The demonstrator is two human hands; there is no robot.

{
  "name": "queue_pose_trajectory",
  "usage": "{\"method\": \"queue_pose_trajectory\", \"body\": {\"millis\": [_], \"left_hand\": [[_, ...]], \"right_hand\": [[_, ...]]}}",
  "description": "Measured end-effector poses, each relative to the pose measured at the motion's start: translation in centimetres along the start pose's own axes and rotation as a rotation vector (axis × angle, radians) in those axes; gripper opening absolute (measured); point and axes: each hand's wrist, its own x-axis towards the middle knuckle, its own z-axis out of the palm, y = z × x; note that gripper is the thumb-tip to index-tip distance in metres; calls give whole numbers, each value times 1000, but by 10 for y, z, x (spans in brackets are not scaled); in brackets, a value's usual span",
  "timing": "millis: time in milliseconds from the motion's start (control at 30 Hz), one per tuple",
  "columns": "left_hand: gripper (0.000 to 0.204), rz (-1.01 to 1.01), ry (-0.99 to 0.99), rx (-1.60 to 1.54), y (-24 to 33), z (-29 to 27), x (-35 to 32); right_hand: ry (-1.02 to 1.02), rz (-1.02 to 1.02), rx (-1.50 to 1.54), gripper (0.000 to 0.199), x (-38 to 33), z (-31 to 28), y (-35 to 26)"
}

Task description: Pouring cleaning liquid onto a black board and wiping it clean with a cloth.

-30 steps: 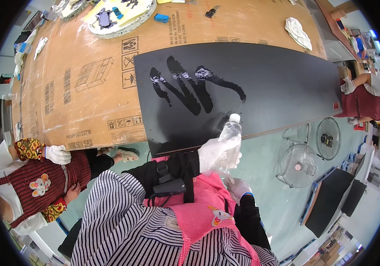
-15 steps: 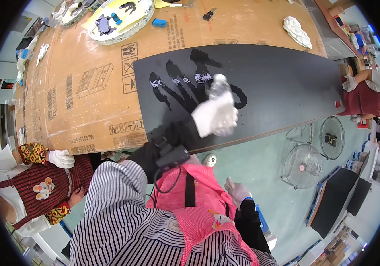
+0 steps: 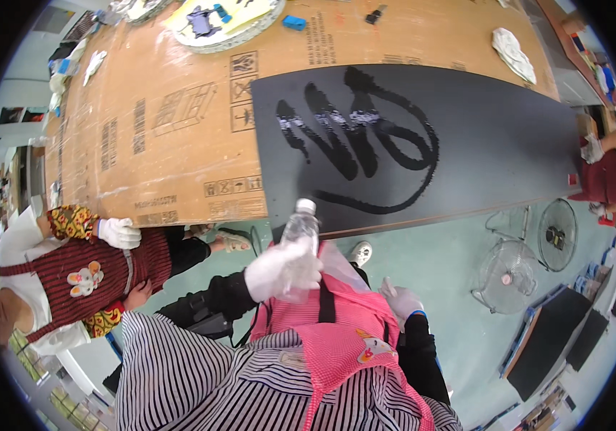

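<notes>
**Head view: clear bottle [image 3: 300, 228] in left hand [image 3: 277, 274], cap up, by near edge of dark panel [image 3: 502, 136]**

Step looks like laying liquid on the panel. Doing it well, left to right:
- Left end: already streaked, so I'd add little. Keep the nozzle end off the near edge, or it'll likely drip to the floor [image 3: 351, 327].
- Middle: wet trail [image 3: 433, 156] loops, with whitish patches along the strokes. Light, even squeeze should avoid pooling.
- Right half: looks bare; I'd favour it for any further liquid.

Positions, left to right:
- Left hand: gloved, fingers wrapped round the bottle body.
- Bottle: inside that grip, neck and white cap above the fingers, leaning slightly right. Cap overlaps the panel's near left corner in view; can't tell height or liquid level.
- Right hand [image 3: 403, 302]: gloved, low, apart from bottle and panel. Nothing visible in it; can't tell if fingers are spread or folded.
</notes>
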Motion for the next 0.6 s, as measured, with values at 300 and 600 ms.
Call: {"method": "queue_pose_trajectory", "body": {"millis": [300,600], "left_hand": [[37,321,-153,-99,65,-3,50],[40,449,-283,-132,123,16,100]], "right_hand": [[21,-40,-140,62,-3,-8,-16],[39,14,-98,63,-33,-32,-50]]}}
